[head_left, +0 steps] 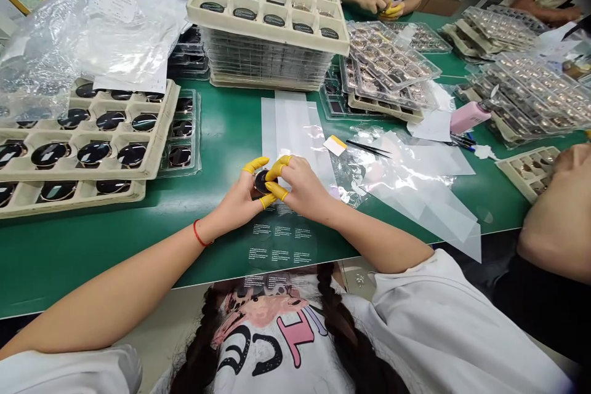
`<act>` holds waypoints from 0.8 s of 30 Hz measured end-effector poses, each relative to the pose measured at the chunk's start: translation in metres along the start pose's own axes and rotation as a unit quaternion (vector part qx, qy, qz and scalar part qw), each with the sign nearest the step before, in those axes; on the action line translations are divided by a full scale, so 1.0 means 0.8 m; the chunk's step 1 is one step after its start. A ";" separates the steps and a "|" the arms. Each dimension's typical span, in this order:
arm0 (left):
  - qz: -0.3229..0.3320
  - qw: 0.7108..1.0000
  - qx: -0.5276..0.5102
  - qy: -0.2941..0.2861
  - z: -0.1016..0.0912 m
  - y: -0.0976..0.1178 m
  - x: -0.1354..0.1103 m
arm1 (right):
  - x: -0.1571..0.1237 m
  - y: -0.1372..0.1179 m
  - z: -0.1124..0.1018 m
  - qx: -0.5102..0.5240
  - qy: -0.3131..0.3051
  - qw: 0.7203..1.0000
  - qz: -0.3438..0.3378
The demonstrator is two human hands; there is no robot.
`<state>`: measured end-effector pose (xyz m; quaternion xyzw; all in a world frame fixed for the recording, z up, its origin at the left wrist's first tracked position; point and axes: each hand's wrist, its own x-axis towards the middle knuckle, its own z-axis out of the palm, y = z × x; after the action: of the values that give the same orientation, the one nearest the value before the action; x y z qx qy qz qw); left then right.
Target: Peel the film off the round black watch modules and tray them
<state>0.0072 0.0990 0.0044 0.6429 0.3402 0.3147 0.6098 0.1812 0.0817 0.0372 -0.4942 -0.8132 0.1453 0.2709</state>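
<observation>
Between my two hands is a small round black disc [261, 182] with a glossy face and a thin rim, held just above the green table. My left hand [239, 198] grips its left edge, yellow finger cots on thumb and forefinger. From the right, my right hand [305, 189] presses its cot-covered fingertips onto the disc's face; the fingers partly hide it. Under and in front of my hands lies a clear film sheet [277, 253] with blocks of white print, reaching over the table's front edge. White translucent strips [293, 126] lie just beyond.
Cream trays of black discs [161, 163] stand at left under plastic bags [92, 31]. A tall tray stack [272, 61] rises ahead. Black tweezers [368, 148], a yellow-and-white pad [335, 145], loose film [415, 188] and a pink bottle [470, 116] are at right. Other people work across and beside me.
</observation>
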 end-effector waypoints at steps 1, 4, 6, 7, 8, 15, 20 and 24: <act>0.003 1.000 -0.004 0.001 -0.001 0.000 0.000 | 0.000 0.000 -0.002 0.013 0.002 1.000 0.005; 0.014 0.999 -0.023 -0.022 -0.003 0.002 0.000 | 0.003 0.003 -0.012 0.077 0.018 0.995 0.055; 0.010 0.998 -0.031 -0.058 -0.004 0.006 -0.001 | 0.006 0.008 -0.019 0.147 -0.009 0.984 0.101; 0.006 0.996 -0.034 -0.077 -0.005 0.008 -0.001 | 0.007 0.011 -0.023 0.186 -0.041 0.975 0.119; 0.004 0.995 -0.036 -0.089 -0.005 0.011 -0.001 | 0.009 0.014 -0.027 0.219 -0.077 0.964 0.131; -0.013 0.997 -0.043 -0.056 -0.003 0.017 -0.002 | 0.016 0.025 -0.043 0.353 -0.128 0.912 0.163; -0.019 0.998 -0.043 -0.031 0.000 0.007 -0.001 | 0.013 0.012 -0.023 0.375 -0.022 0.902 0.215; -0.005 0.998 -0.056 -0.024 0.004 0.000 -0.002 | 0.009 0.001 -0.008 0.317 0.004 0.926 0.206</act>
<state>0.0092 0.0960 0.0045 0.6130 0.3107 0.3146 0.6548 0.1828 0.0885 0.0441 -0.5397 -0.6042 0.4457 0.3809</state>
